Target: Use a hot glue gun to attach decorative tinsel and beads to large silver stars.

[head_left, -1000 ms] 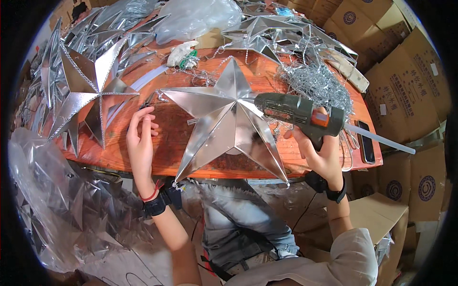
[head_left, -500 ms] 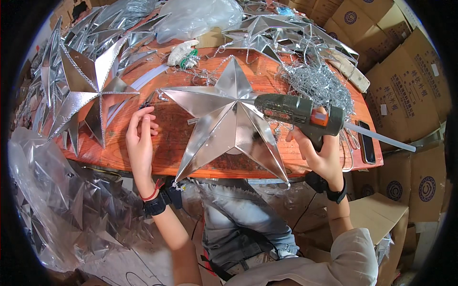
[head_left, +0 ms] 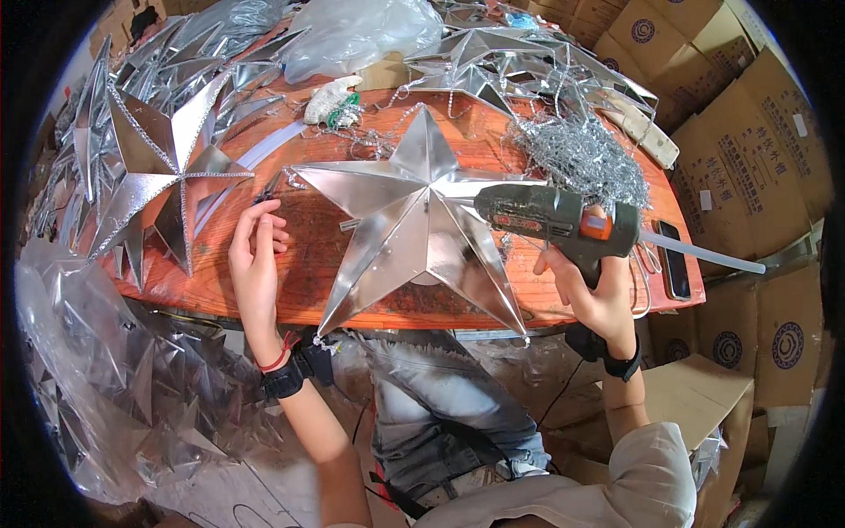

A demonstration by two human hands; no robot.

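A shiny silver five-pointed star (head_left: 398, 236) lies in the middle of the wooden table, its two lower points reaching past the near edge. My right hand (head_left: 598, 295) grips a dark green hot glue gun (head_left: 531, 211) with an orange patch, a long clear glue stick poking from its back. Its nozzle lies over the star's right arm, just off the centre ridge. My left hand (head_left: 255, 251) rests left of the star, fingers loosely bent and apart, nothing seen in them. Just beyond its fingertips is a small dark pointed tool (head_left: 269, 187), its kind unclear.
Left stands a star edged with silver trim (head_left: 180, 176), before a pile of more stars. Tangled silver tinsel cord (head_left: 581, 158) lies at the right, near a phone (head_left: 674, 264). A clear plastic bag (head_left: 361, 35) sits at the back; cardboard boxes (head_left: 748, 158) rise on the right.
The glue gun has shifted slightly down and its nozzle has moved from the star's centre toward its right arm. My left hand has barely moved.
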